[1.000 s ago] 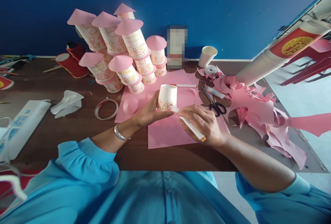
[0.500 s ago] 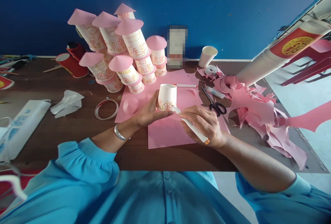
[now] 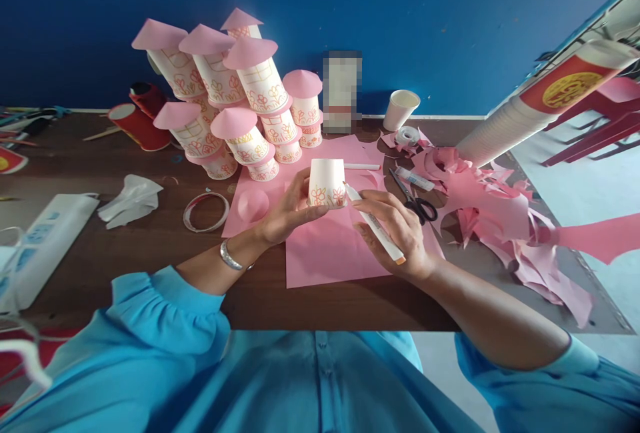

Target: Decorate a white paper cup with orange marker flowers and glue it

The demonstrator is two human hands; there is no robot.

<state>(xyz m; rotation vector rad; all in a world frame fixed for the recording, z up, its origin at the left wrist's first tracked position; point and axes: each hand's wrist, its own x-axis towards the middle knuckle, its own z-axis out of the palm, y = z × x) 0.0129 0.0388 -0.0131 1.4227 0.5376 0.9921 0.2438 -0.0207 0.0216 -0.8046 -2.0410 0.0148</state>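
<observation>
My left hand [image 3: 289,209] is closed around a white paper cup [image 3: 327,178] with red and yellow-green flowers drawn along its lower part. In my right hand [image 3: 395,226] is a white marker [image 3: 376,231] with an orange end, its tip close to the cup's right side; whether it touches I cannot tell. Beneath both hands lie pink paper sheets [image 3: 325,256]. A second marker [image 3: 363,167] rests on the paper just behind the cup. Black-handled scissors [image 3: 423,208] lie beyond my right hand.
Decorated cup towers with pink cone roofs [image 3: 250,53] stand at the back left. Pink scraps [image 3: 500,206] and a tall leaning stack of cups [image 3: 540,106] fill the right. A tape roll [image 3: 206,212], crumpled white paper [image 3: 131,199] and a power strip [image 3: 45,246] lie left.
My left hand has raised and turned the cup slightly, so other flowers face me. My right hand has drawn the marker's tip from the cup's front up to its right edge.
</observation>
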